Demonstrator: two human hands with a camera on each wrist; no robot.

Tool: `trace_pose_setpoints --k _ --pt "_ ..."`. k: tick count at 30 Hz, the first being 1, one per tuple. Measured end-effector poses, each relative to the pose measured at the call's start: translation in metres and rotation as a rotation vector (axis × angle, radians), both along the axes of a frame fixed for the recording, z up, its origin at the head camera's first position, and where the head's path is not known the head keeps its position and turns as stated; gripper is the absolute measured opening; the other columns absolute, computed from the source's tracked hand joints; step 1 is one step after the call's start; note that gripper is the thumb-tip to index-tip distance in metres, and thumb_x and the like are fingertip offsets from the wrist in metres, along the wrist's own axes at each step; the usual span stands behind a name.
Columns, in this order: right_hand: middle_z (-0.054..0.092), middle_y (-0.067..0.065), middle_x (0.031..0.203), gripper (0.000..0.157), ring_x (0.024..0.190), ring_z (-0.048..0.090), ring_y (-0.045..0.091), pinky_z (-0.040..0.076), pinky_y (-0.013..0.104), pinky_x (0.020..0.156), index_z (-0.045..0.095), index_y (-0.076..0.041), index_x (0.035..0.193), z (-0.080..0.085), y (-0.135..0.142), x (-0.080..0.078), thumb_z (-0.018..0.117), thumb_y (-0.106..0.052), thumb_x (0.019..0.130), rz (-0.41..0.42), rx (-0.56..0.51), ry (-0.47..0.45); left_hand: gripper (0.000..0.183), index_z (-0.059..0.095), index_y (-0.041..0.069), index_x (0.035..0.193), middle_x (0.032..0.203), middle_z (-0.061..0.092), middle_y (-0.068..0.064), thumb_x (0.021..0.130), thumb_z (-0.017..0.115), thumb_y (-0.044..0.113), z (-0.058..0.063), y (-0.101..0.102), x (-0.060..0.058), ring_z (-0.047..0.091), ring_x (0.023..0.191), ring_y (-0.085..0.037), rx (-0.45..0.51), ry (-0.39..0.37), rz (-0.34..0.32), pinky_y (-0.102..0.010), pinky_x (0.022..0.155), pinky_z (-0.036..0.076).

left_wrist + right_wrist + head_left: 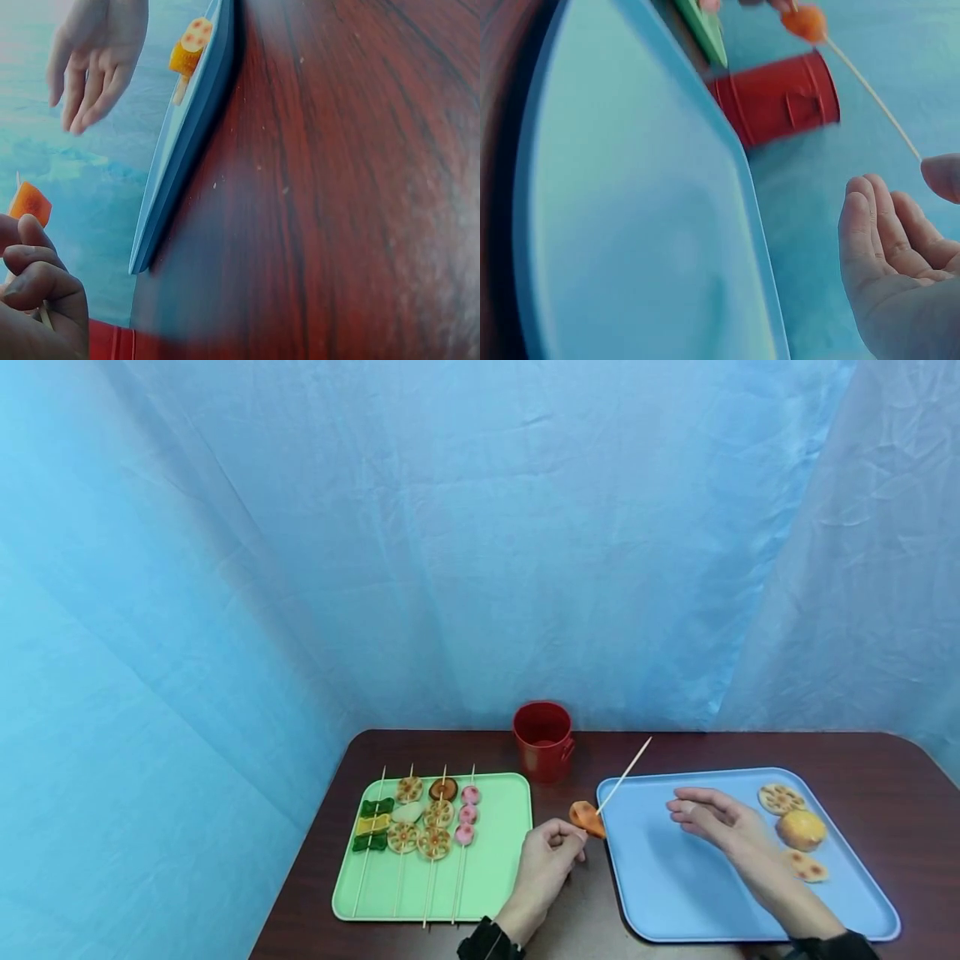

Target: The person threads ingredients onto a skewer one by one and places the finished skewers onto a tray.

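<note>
My left hand (546,870) pinches a thin wooden skewer (624,775) between the two trays. An orange food piece (587,819) sits on that skewer, just beyond the fingertips; in the left wrist view the orange piece (31,204) shows above the curled fingers. The skewer's bare length slants up and to the right. Over the blue tray (675,902) hovers my right hand (738,839), fingers extended and holding nothing. In the right wrist view its palm (900,277) shows, with the thumb apart from the fingers, near the skewer's far end.
On the blue tray's right side lie a lotus root slice (781,798), a round yellow piece (802,830) and a spotted pale piece (807,866). The green tray (498,860) at left carries several loaded skewers. A red cup (543,747) stands behind, between the trays.
</note>
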State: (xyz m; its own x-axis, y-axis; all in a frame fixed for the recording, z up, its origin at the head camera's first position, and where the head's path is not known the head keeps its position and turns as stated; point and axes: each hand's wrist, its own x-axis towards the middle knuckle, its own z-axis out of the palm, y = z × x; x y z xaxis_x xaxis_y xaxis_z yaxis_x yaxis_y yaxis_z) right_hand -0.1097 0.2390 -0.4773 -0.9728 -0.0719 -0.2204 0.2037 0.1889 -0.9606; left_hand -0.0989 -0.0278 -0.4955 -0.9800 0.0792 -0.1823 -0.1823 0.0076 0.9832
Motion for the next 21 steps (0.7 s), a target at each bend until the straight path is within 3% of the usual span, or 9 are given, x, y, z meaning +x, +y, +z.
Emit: trace_pose_setpoints --k 7,10,13,16,18,21 --pt "0.071 0.013 0.126 0.063 0.104 0.070 0.005 0.058 0.025 0.084 0.047 0.008 0.146 -0.002 0.048 0.008 0.056 -0.040 0.107 0.001 0.180 0.073 0.016 0.071 -0.003 0.092 0.066 0.061 0.003 0.092 0.070 0.013 -0.002 -0.003 -0.001 0.042 0.050 -0.007 -0.031 -0.004 0.003 -0.020 0.047 0.034" --pt "0.071 0.012 0.127 0.063 0.098 0.065 -0.007 0.058 0.025 0.076 0.052 0.005 0.144 -0.002 0.067 0.013 0.057 -0.044 0.106 0.011 0.309 0.056 0.017 0.071 -0.003 0.094 0.067 0.062 0.004 0.093 0.070 0.014 -0.003 -0.005 -0.001 0.043 0.051 -0.008 -0.038 -0.008 0.003 -0.020 0.047 0.035" --pt "0.066 0.021 0.132 0.063 0.098 0.063 0.002 0.055 0.030 0.069 0.058 0.001 0.141 0.000 0.084 0.014 0.057 -0.051 0.104 0.040 0.492 0.014 0.018 0.071 -0.003 0.095 0.067 0.062 0.003 0.093 0.069 0.014 -0.003 -0.006 -0.002 0.045 0.053 -0.009 -0.044 -0.010 0.004 -0.021 0.048 0.037" --pt "0.065 0.029 0.127 0.059 0.099 0.065 0.024 0.054 0.038 0.068 0.066 0.000 0.131 -0.001 0.097 0.014 0.057 -0.052 0.104 0.060 0.650 0.010 0.017 0.071 -0.003 0.095 0.068 0.063 0.001 0.093 0.069 0.013 -0.003 -0.008 -0.002 0.046 0.055 -0.011 -0.046 -0.009 0.010 -0.023 0.048 0.038" --pt "0.067 0.030 0.120 0.058 0.100 0.065 0.039 0.055 0.045 0.069 0.069 0.002 0.125 -0.004 0.104 0.014 0.058 -0.051 0.103 0.067 0.717 0.007 0.017 0.071 -0.004 0.095 0.069 0.064 -0.001 0.092 0.069 0.013 -0.003 -0.009 -0.003 0.046 0.055 -0.011 -0.048 -0.011 0.016 -0.023 0.048 0.038" --pt "0.069 0.028 0.109 0.055 0.098 0.065 0.043 0.055 0.052 0.071 0.070 0.006 0.118 -0.010 0.113 0.015 0.064 -0.047 0.101 0.073 0.781 -0.008 0.018 0.071 -0.005 0.095 0.069 0.065 -0.003 0.092 0.069 0.013 -0.004 -0.011 -0.003 0.045 0.055 -0.011 -0.049 -0.013 0.021 -0.023 0.049 0.038"
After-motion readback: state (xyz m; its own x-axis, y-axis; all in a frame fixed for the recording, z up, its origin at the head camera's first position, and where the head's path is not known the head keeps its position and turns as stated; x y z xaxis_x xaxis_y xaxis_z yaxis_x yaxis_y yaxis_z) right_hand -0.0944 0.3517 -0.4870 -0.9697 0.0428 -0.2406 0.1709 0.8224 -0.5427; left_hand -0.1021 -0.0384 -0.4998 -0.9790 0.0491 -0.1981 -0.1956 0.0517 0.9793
